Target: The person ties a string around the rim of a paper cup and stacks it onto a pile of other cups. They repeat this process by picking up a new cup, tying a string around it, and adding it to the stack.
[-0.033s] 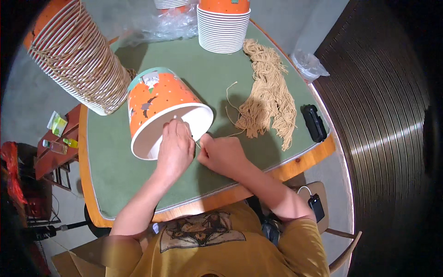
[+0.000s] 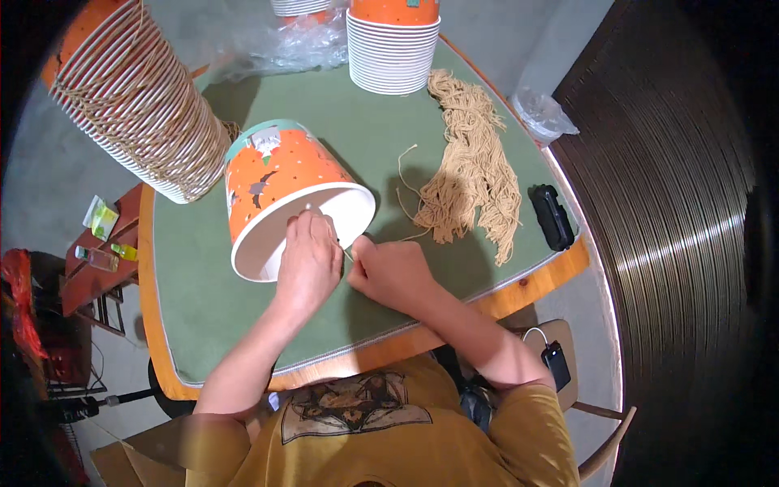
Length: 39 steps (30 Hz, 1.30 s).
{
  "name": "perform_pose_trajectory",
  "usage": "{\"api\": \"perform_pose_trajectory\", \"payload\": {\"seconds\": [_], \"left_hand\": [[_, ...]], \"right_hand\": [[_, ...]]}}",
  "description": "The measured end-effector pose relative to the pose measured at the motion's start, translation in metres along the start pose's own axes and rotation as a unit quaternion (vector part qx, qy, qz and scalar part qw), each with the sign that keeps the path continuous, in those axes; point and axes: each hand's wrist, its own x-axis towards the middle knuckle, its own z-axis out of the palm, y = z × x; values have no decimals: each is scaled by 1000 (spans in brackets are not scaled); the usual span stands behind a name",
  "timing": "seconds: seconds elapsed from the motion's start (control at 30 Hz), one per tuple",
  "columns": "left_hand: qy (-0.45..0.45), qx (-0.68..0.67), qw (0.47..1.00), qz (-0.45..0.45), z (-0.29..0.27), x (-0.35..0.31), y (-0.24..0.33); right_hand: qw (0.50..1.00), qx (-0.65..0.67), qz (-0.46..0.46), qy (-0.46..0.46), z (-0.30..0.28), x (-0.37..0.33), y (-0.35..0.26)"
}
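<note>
An orange paper bucket (image 2: pixel 280 170) with a white rim, a green base band and bat prints lies tipped on the green mat, its mouth facing me. My left hand (image 2: pixel 310 258) reaches into that mouth with fingers bent together; a short bit of tan cord (image 2: pixel 348 255) runs from it to my right hand. Closed in a pinch just outside the rim, my right hand (image 2: pixel 393 269) grips this cord, and a tail of it trails out to the right. The left fingertips are partly hidden.
A bundle of tan cords (image 2: pixel 471 162) lies at right, beside a black case (image 2: pixel 553 217). A tall stack of corded buckets (image 2: pixel 142 105) leans at left; another bucket stack (image 2: pixel 393 53) stands at the back near clear plastic wrap (image 2: pixel 284 49). The wooden table edge (image 2: pixel 535 286) is near me.
</note>
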Motion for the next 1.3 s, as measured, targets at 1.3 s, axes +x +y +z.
{"api": "perform_pose_trajectory", "payload": {"seconds": [1.3], "left_hand": [[101,79,986,108,-105,20,-14]], "right_hand": [[971,205,-52,114,-104,70,-41]]}}
